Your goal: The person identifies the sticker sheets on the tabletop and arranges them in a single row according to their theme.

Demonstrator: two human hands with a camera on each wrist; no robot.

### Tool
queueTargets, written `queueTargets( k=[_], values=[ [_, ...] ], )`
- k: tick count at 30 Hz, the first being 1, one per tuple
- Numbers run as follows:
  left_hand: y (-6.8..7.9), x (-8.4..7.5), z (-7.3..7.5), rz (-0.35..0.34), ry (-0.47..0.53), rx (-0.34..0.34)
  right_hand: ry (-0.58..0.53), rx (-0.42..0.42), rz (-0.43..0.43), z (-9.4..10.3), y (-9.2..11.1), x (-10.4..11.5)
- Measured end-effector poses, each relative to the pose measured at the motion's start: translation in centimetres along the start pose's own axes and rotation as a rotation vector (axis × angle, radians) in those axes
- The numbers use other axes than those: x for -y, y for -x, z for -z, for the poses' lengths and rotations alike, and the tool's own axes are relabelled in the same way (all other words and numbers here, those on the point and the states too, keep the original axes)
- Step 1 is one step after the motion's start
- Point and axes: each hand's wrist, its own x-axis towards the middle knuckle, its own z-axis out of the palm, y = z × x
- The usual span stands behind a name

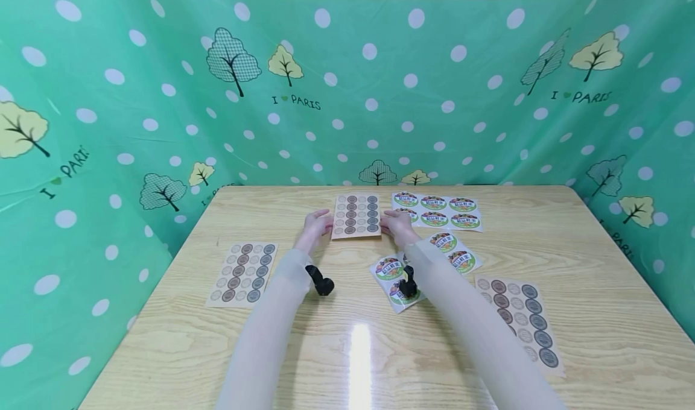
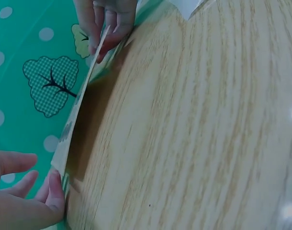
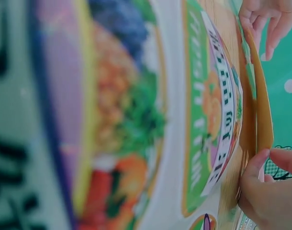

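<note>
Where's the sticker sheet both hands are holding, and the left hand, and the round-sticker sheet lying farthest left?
Held sheet [image 1: 356,216]: head view, middle of its printed face.
Left hand [image 1: 316,224]: head view, middle of the hand.
Farthest-left sheet [image 1: 242,275]: head view, middle of its printed face.

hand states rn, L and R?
Left hand: holding, pinches the left edge of the tan sticker sheet.
Right hand: holding, pinches the right edge of the same sheet.

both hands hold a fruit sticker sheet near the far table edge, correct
No: the head view shows the left hand and right hand holding a sheet of round brown, grey and pale stickers, not fruit ones, near the far table edge.
</note>
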Motion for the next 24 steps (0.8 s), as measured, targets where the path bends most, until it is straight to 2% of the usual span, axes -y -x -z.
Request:
queueTargets(
  k=[2, 3, 4, 7, 9, 10, 11, 15, 17, 24],
  values=[
    [1.3, -0.9, -0.5, 0.009, -0.024, -0.018, 0.001, -0.015, -0.009, 0.0, 0.0, 0.0],
    [2.0, -1.3, -0.8, -0.014, -0.027, -0.022, 0.002, -0.018, -0.012, 0.0, 0.0, 0.0],
    [3.4, -2.1, -1.2, -0.026, -0.031, -0.028, 0.0, -0.025, -0.016, 0.0, 0.0, 0.0],
    [8.8, -5.9, -3.0, 0.02, -0.082, -0.096, -0.002, -0.037, -0.025, 0.0, 0.2, 0.0],
    [11.3, -7.6, -3.7, 0.019, -0.067, -0.111, 0.006, -0.037, -0.03, -0.1, 0.5, -0.1],
    [12.7, -8.6, -4.1, 0.049, -0.07, -0.131, 0.013, -0.037, -0.031, -0.1, 0.7, -0.1],
    [13.5, -9.1, -4.2, 0.052, -0.059, -0.129, 0.022, -0.037, -0.03, -0.1, 0.9, -0.1],
    [15.1, -10.2, -4.3, 0.078, -0.02, -0.122, 0.054, -0.038, -0.031, -0.2, 1.6, -0.2],
    [15.2, -10.2, -4.3, 0.083, -0.003, -0.113, 0.062, -0.043, -0.035, -0.3, 1.9, -0.2],
    [15.6, -9.9, -4.0, 0.076, 0.066, -0.17, 0.048, -0.036, -0.032, -0.8, 2.7, -0.3]
  ],
)
